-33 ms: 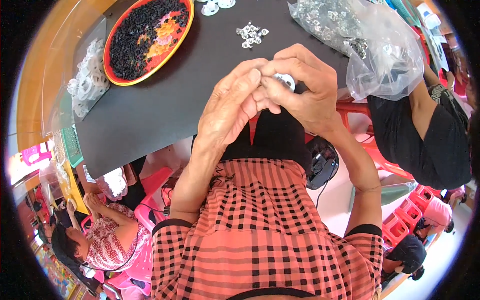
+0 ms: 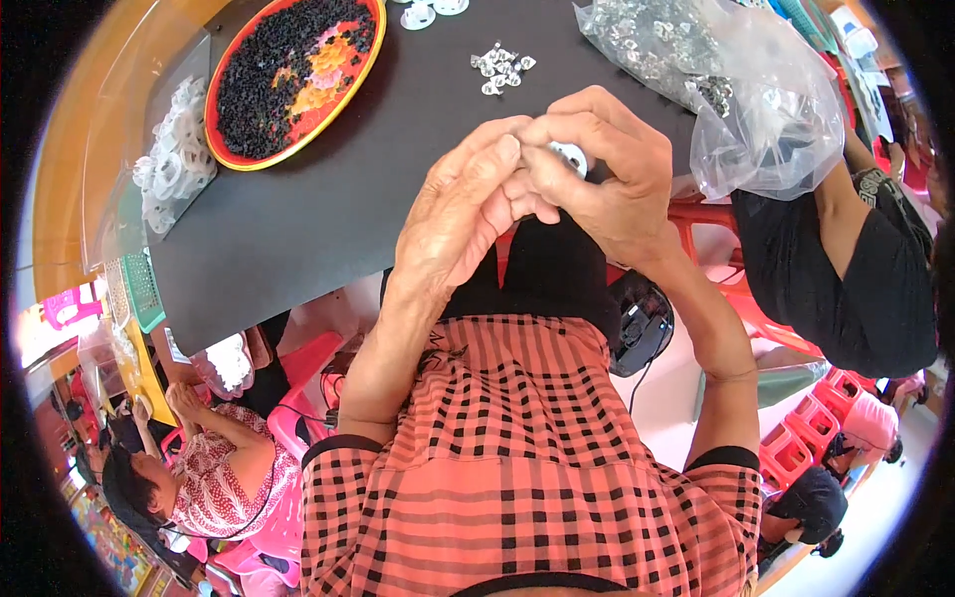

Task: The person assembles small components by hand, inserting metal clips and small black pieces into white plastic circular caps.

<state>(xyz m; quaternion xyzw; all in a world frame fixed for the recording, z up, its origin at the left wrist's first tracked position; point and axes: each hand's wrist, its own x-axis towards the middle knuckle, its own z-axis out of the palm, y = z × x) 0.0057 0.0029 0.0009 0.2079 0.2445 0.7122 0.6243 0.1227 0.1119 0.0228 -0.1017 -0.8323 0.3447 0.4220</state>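
My left hand [image 2: 458, 199] and my right hand [image 2: 619, 179] meet above the near edge of the dark table [image 2: 288, 249]. The fingers of my right hand are closed around a small white round plastic part [image 2: 570, 157] with dark openings; most of it is hidden behind the thumb and fingers. My left hand is closed too, its thumb and fingertips pressed together against the right fingertips. Whatever lies in that pinch cannot be seen. Just beyond the hands is a small pile of clear, shiny pieces [image 2: 501, 68].
A red, yellow-rimmed tray [image 2: 370, 62] holds many small black pieces. White ring-shaped parts [image 2: 177, 149] lie at the left, white round parts [image 2: 418, 15] at the far edge. A clear plastic bag [image 2: 766, 129] of shiny pieces sits right, beside a person in black [image 2: 846, 269].
The white part has turned very slightly in my right fingers. Both hands otherwise stay in the same place.
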